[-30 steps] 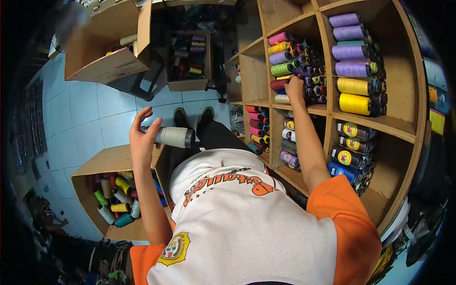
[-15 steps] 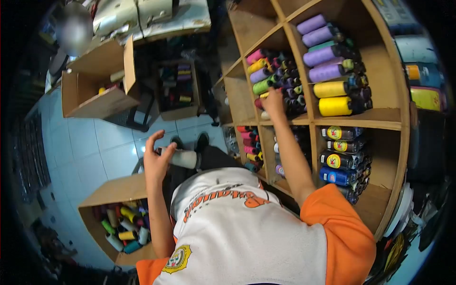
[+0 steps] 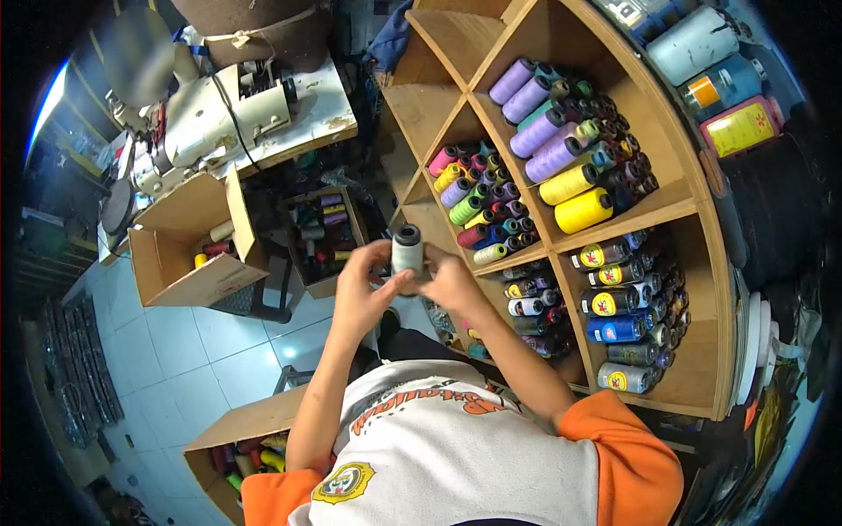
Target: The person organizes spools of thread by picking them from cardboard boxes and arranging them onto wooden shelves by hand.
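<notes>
A pale grey-white thread spool (image 3: 407,254) with a black top stands nearly upright between my two hands, in front of my chest. My left hand (image 3: 368,285) is closed round its left side, with the thumb across the lower front. On the other side, my right hand (image 3: 447,282) has its fingers against the spool. Rows of coloured spools (image 3: 482,200) lie in a shelf compartment to the right of the hands. Purple spools (image 3: 535,131) and yellow spools (image 3: 583,210) fill the neighbouring compartment.
The wooden shelf (image 3: 702,254) stands at the right, with dark labelled spools (image 3: 611,302) in its lower compartments. Cardboard boxes of spools (image 3: 189,285) are at the left, lower left and behind the hands. A sewing machine (image 3: 219,114) rests on a table at the upper left.
My right hand has left the shelf compartment and come to the spool. My left hand has moved right and up with the spool, now more upright. The view has shifted.
</notes>
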Available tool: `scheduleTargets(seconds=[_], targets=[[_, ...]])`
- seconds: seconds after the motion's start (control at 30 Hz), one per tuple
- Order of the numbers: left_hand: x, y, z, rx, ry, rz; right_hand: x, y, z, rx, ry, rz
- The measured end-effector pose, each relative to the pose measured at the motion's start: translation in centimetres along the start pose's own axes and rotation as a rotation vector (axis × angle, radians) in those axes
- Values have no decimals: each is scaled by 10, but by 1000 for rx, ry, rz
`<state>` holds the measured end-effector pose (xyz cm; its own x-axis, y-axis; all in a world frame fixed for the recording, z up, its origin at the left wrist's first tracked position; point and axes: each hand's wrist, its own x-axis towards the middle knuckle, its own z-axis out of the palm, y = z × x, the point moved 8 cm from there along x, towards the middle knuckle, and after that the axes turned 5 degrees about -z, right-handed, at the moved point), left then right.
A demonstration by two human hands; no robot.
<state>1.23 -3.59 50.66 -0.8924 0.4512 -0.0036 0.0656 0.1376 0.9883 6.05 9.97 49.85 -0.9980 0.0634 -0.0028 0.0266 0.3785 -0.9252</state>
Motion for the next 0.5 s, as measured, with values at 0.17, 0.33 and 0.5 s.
scheduleTargets(seconds=[0.17, 0.33, 0.5], targets=[[31, 43, 27, -20, -248, 106, 4, -34, -51, 47, 289, -53], [92, 83, 60, 15, -209, 276, -7, -64, -99, -178, 587, -142], [200, 115, 105, 97, -135, 398, -47, -43, -109, -98, 680, -50]])
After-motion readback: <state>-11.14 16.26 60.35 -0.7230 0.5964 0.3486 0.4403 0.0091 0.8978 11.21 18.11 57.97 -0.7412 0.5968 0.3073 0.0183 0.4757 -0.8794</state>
